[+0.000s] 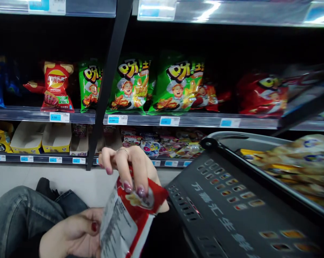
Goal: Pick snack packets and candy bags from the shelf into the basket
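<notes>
A red and white snack packet (121, 225) is held tilted in front of me, its printed side facing me. From above, my right hand (136, 166) grips the packet's top end, with fingertips pressed on its red part and a thin ring on one finger. My left hand (70, 231) is at the packet's left edge, thumb on the near side and the other fingers partly hidden behind it. Close to my right hand stands a tilted dark grey shopping basket (218, 200) holding several yellowish packets (304, 161).
A store shelf (140, 120) ahead carries green snack bags (178, 86), a red chip bag (57, 86) and a blurred red bag (266, 95). Small colourful packs (151, 145) and yellow-edged cartons (29, 138) fill the lower shelf. A black post (105, 79) divides the shelves. My bent leg (14, 215) is at lower left.
</notes>
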The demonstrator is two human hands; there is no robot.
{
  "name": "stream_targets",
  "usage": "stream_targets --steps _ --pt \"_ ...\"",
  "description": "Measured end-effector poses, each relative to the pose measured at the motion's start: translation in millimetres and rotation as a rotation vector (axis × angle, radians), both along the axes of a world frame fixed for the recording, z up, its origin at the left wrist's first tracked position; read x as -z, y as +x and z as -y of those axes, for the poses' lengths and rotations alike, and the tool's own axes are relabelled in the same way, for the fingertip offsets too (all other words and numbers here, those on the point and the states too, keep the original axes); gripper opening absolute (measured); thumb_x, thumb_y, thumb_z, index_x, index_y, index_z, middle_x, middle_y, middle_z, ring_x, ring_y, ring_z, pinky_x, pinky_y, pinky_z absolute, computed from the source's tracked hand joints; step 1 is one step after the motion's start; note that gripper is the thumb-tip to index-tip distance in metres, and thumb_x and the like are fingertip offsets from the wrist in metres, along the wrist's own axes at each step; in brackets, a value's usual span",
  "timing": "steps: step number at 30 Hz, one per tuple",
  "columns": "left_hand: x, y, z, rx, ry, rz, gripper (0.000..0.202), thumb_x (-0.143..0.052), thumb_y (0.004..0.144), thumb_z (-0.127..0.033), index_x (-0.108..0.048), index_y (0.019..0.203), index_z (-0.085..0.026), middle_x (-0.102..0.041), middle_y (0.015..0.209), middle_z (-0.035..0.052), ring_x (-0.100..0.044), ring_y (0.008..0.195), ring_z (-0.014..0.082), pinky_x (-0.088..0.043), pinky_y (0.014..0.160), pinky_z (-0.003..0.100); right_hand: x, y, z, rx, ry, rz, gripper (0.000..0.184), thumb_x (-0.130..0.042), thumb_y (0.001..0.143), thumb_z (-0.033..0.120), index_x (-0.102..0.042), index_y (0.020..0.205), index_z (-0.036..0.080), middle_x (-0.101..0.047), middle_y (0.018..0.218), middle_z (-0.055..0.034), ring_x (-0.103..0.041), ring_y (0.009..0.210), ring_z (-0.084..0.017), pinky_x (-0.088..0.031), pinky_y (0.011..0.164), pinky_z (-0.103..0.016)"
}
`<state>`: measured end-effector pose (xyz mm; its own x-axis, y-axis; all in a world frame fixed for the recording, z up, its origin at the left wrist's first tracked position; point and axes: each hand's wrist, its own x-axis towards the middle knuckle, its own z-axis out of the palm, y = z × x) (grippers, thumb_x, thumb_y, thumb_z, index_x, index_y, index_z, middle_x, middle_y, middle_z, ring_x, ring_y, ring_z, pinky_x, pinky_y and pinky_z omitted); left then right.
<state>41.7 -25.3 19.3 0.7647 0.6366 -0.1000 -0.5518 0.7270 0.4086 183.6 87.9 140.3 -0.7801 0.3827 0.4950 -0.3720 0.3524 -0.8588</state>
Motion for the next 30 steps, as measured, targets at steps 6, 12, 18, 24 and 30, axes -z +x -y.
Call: stream_targets --steps 6,12,18,24,30 --pt "-12.5 -12 -9 -0.109 0.060 -0.075 0.031 -0.081 0.039 -0.009 -0.066 0.066 -0.011 -0.068 0.056 0.0015 -0.064 0.051 0.0149 -0.050 0.051 0.021 -7.1 10 6 0.134 0.024 -0.013 0.042 -0.068 0.061 0.048 -0.056 0.030 0.023 -0.058 0.079 -0.0064 -0.051 0.086 -0.020 -0.039 0.085 -0.036" --pt "-48.0 -24 -15 -0.257 0.366 -0.469 0.042 -0.074 0.061 -0.021 -0.057 0.097 -0.009 -0.072 0.073 0.0114 -0.068 0.060 0.0250 -0.054 0.052 0.032 -12.7 20 5 0.317 -0.133 0.079 0.022 -0.061 0.073 0.042 -0.069 0.071 0.022 -0.055 0.111 -0.0066 -0.052 0.102 -0.023 -0.040 0.088 -0.036" --pt "-50.6 -24 -18 -0.493 0.435 -0.718 0.038 -0.068 0.069 -0.026 -0.049 0.100 -0.014 -0.071 0.082 0.0082 -0.068 0.068 0.0232 -0.055 0.063 0.034 -16.5 13 8 0.527 -0.140 0.313 0.044 -0.055 0.073 0.051 -0.060 0.100 0.016 -0.064 0.091 -0.0077 -0.060 0.079 -0.020 -0.047 0.066 -0.028" --pt "-44.7 -24 -18 -0.505 0.446 -0.780 0.036 -0.064 0.072 -0.027 -0.046 0.101 -0.015 -0.070 0.082 0.0071 -0.068 0.059 0.0209 -0.054 0.059 0.033 -20.5 5 13 0.680 0.048 0.444 0.013 -0.057 0.073 0.024 -0.063 0.072 0.013 -0.062 0.070 -0.0012 -0.055 0.066 -0.014 -0.042 0.058 -0.023" --pt "-58.6 -22 -13 -0.511 0.439 -0.807 0.039 -0.065 0.071 -0.026 -0.046 0.103 -0.015 -0.069 0.084 0.0070 -0.067 0.054 0.0207 -0.053 0.058 0.032 -13.8 3 4 0.735 0.065 0.497 0.010 -0.052 0.072 0.018 -0.061 0.071 0.014 -0.060 0.069 -0.0006 -0.052 0.063 -0.013 -0.039 0.056 -0.023"
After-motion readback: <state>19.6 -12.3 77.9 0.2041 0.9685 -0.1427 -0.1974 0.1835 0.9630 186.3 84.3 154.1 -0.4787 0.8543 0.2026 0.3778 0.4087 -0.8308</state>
